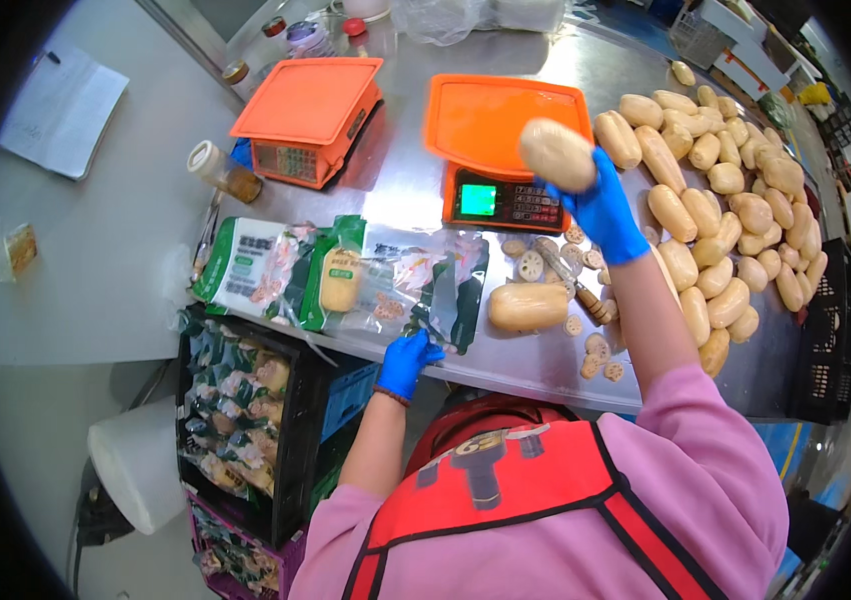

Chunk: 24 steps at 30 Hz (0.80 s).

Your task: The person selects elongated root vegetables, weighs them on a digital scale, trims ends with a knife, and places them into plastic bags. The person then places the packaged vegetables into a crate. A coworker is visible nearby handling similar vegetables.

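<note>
Gloved in blue, my right hand [601, 206] grips a peeled lotus root section [558, 154] over the right edge of the orange scale's pan [500, 120]. My left hand [409, 364], also in a blue glove, is at the table's front edge, its fingers on the lower edge of a clear printed plastic bag [425, 289]. Left of that, a green bag [337, 281] shows a root section through it. Another root section [529, 306] lies beside a wooden-handled knife [583, 289] and cut root slices [530, 265]. A large pile of peeled lotus roots [725, 210] covers the right side.
A second orange scale [305, 112] and a lidded jar [224, 172] stand at the left. Below the table edge, a black crate [298, 442] holds filled bags. A black basket [827, 337] stands at the right end; an open notebook [65, 112] lies far left.
</note>
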Motion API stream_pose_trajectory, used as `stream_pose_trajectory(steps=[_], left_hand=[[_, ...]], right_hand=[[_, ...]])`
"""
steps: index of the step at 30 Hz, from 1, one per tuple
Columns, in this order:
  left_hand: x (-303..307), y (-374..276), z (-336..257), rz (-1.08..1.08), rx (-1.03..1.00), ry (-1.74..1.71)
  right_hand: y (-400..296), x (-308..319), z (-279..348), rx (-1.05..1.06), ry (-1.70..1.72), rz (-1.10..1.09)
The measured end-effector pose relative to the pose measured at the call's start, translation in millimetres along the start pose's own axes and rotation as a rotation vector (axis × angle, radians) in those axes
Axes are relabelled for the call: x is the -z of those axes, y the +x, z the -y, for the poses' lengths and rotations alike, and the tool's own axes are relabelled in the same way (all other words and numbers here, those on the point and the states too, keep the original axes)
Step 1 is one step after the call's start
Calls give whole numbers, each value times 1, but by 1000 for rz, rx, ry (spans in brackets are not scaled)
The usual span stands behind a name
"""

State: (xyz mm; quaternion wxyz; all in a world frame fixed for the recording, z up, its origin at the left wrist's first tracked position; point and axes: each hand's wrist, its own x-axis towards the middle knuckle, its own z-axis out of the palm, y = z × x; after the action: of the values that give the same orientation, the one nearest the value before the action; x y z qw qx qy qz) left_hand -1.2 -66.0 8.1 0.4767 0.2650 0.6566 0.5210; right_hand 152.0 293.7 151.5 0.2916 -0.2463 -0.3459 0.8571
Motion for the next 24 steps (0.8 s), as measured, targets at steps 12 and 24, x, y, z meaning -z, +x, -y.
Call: stream_pose_trajectory(steps=[12, 24], left_hand=[[6, -4, -7, 78, 188, -448], [5, -10, 2, 117, 199, -348]], right_hand=[[-104, -36, -114, -402, -683, 279], [-56, -49, -249, -283, -869, 300]])
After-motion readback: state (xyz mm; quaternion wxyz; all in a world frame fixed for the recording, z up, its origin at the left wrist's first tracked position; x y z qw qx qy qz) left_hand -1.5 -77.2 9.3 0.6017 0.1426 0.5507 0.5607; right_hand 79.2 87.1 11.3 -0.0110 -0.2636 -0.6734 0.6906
